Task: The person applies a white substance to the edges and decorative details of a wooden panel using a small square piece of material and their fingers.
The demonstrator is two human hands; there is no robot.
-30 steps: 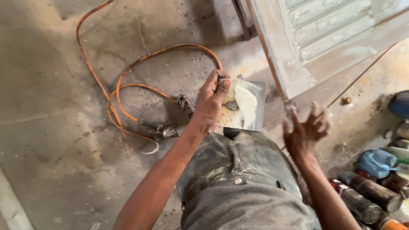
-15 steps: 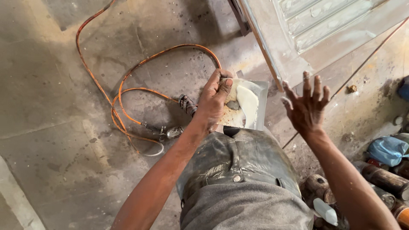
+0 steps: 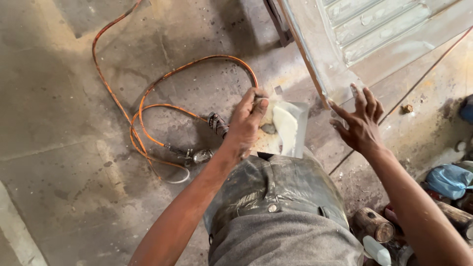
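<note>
My left hand grips a wide metal putty knife loaded with pale filler paste, held over the concrete floor just ahead of my legs in dirty grey trousers. My right hand is open with fingers spread, its fingertips right at the lower edge of a grey panelled door that lies flat at the upper right. The door's surface shows pale filler patches.
An orange air hose loops across the floor to the left, ending in a metal spray tool. Cans and a bottle and a blue bag crowd the lower right. A dark stand leg is under the door.
My right hand has risen from near my knee up and forward to the door's edge. The left hand has kept the loaded putty knife in about the same place.
</note>
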